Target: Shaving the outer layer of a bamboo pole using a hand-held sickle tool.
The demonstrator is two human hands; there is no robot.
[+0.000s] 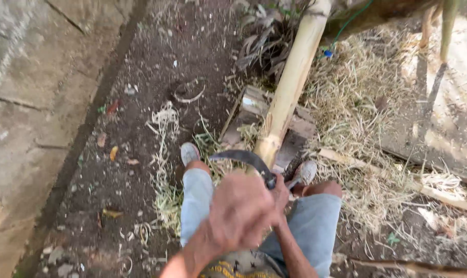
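My right hand (280, 194) grips the handle of a dark curved blade (241, 157), which arcs to the left just in front of the lower end of a thick pale bamboo pole (290, 82). The pole slants up and to the right, and its lower end rests on a weathered wooden block (251, 105). My left hand (238, 211) is blurred, close beside the right hand and below the blade; whether it holds anything is unclear. My knees in light blue shorts and my two grey shoes (189, 152) frame the block.
Dark bare soil (141, 170) with scattered leaves lies to the left, bordered by a concrete slab edge (32, 128). Dry straw (357, 118) covers the ground to the right. A thinner bamboo piece (398, 180) lies across it. Dry plant debris sits behind the block.
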